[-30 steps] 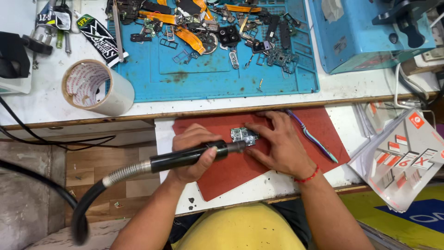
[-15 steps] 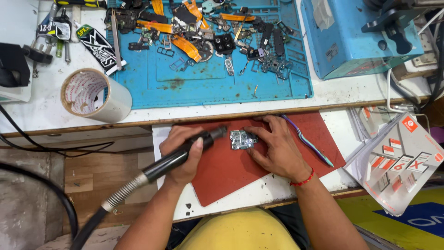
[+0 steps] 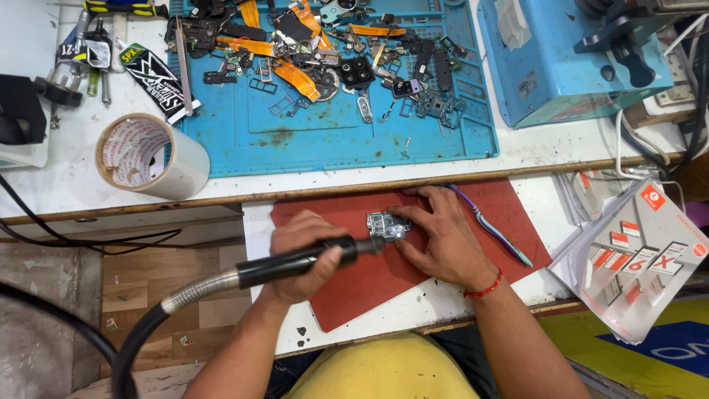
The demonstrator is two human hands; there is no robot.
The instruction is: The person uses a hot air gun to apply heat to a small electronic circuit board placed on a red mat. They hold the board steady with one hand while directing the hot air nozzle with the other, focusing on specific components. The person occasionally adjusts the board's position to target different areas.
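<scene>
Furthest to the left of my hands I see a tape roll [image 3: 151, 157], well apart. My left hand [image 3: 304, 255] is wrapped around a black rotary handpiece [image 3: 295, 260] on a flexible shaft, its long axis running left to right, tip pointing at the small circuit board [image 3: 388, 224] just right of it. My right hand [image 3: 436, 235] presses fingers down on that board, pinning it to the red mat [image 3: 354, 281]. Whether the tip touches the board I cannot tell. A striped toothbrush [image 3: 491, 225] lies beyond my right hand.
</scene>
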